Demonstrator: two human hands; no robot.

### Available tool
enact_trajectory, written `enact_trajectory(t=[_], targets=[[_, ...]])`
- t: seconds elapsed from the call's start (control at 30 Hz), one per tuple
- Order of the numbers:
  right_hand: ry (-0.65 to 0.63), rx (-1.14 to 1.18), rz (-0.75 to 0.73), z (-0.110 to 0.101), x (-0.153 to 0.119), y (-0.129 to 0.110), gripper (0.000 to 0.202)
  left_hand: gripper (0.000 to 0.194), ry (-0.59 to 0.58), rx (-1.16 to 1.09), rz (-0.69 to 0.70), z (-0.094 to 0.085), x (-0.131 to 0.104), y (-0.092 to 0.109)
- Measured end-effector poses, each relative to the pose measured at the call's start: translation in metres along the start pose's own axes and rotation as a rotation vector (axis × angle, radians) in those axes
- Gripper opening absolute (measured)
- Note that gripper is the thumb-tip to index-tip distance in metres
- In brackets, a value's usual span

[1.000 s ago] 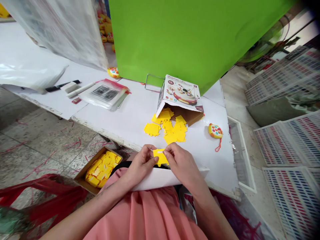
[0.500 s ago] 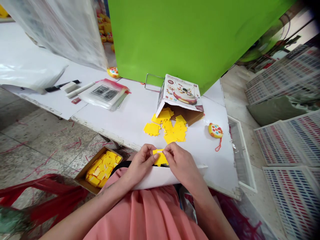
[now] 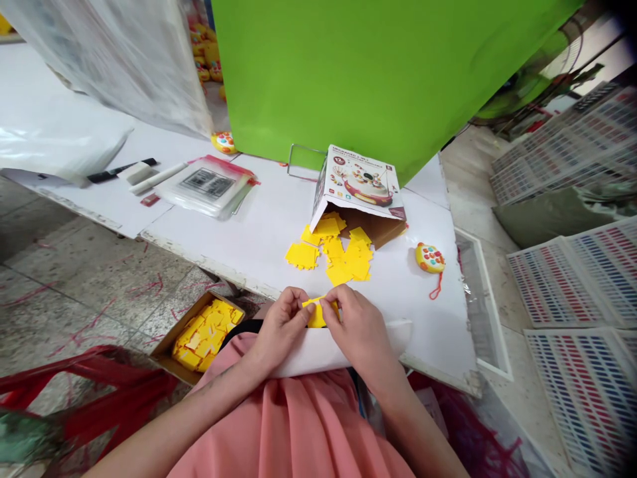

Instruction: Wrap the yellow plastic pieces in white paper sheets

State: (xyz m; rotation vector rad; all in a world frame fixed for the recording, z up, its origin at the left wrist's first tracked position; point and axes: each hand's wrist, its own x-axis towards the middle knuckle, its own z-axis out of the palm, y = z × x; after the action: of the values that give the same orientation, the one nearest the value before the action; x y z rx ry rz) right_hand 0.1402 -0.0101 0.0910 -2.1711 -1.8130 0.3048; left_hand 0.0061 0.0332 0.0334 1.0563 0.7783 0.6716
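Note:
Both hands are close together over my lap, at the table's near edge. My left hand (image 3: 284, 326) pinches a small flat yellow plastic piece (image 3: 315, 317) between thumb and fingers. My right hand (image 3: 359, 325) is closed at the piece's upper right part, its thumb and fingertips pressed on it near a pale strip. Whether the strip itself is gripped I cannot tell. Under the hands lies a white sheet (image 3: 313, 355) across my lap. Just beyond, loose yellow pieces (image 3: 348, 262) spill from an open printed carton (image 3: 365, 179) lying on its side.
A yellow toy with coloured buttons (image 3: 429, 258) lies at the right on the white table (image 3: 239, 249). Plastic bags (image 3: 204, 186) and a marker (image 3: 122, 171) are at the left. Below left stands a box of yellow pieces (image 3: 206, 335). A tall green panel (image 3: 358, 73) rises behind; crates (image 3: 587, 279) stand right.
My right hand's fingertips have moved slightly left across the yellow piece, covering more of its pale strip. My left hand keeps its pinch in almost the same place.

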Motion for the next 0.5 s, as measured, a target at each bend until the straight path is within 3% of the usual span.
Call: enact_trajectory(t=[0.23, 0.33, 0.5], targets=[[0.004, 0.170, 0.099, 0.005, 0.000, 0.005, 0.006, 0.016, 0.016, -0.002, 0.010, 0.003, -0.001, 0.000], [0.008, 0.294, 0.171, 0.006, -0.002, 0.010, 0.018, 0.015, 0.024, 0.000, 0.002, 0.004, -0.002, -0.001], [-0.003, 0.358, 0.128, 0.004, -0.003, 0.011, 0.027, 0.017, 0.031, -0.017, -0.016, 0.005, -0.002, -0.002]])
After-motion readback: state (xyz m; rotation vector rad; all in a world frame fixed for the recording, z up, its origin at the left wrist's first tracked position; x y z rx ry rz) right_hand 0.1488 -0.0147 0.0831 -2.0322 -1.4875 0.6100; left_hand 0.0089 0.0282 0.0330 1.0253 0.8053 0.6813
